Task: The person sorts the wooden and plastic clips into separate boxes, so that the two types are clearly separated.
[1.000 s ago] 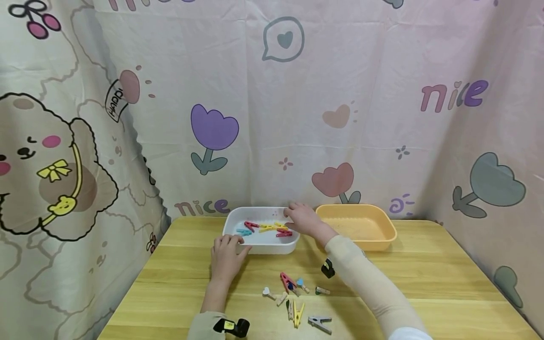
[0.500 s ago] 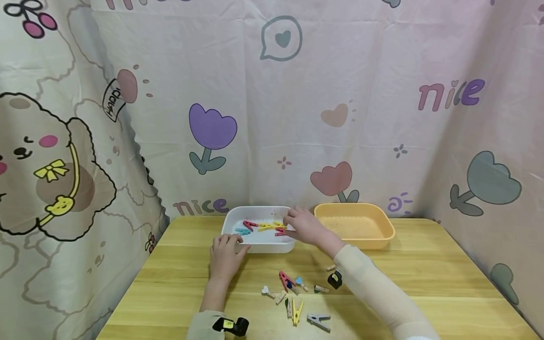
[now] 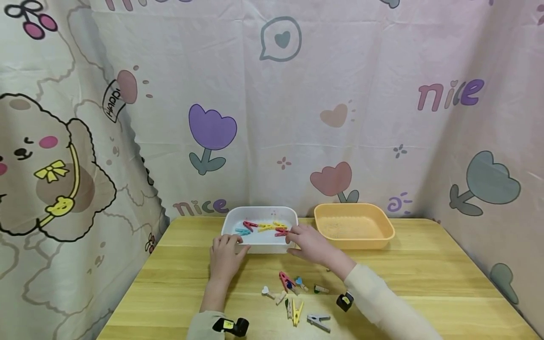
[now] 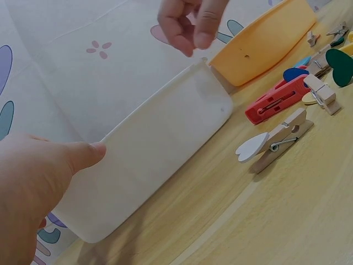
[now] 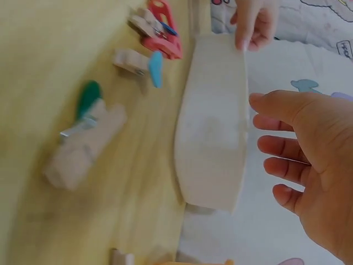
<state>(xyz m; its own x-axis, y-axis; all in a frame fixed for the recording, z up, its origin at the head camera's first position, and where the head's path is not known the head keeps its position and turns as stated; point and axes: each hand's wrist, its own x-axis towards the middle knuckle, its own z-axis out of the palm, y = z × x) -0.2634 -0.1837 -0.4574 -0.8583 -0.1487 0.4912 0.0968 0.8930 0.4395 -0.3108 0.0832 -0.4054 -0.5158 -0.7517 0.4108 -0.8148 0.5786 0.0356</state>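
Observation:
A white plastic tray (image 3: 259, 248) stands at the back of the table with several clothespins inside: red (image 3: 250, 225), yellow (image 3: 272, 227) and light blue (image 3: 242, 232). My left hand (image 3: 225, 257) grips its front left corner, and in the left wrist view the thumb (image 4: 88, 154) presses on the outer wall just under the rim. Beside the front right corner, my right hand (image 3: 312, 244) is held with fingers loosely bent and nothing in them; in the right wrist view a gap shows between its fingertips and the tray wall (image 5: 212, 121).
To the right stands a yellow-orange tray (image 3: 354, 243). Nearer me lie several loose clothespins: a red one (image 3: 285, 280), a yellow one (image 3: 297, 312), a grey one (image 3: 318, 322) and small wooden ones, one with a white heart (image 4: 252, 147). A printed curtain (image 3: 272, 118) hangs behind the table.
My right hand has come back from over the white tray's right rim toward me, to its front right corner. My left hand keeps its place on the tray.

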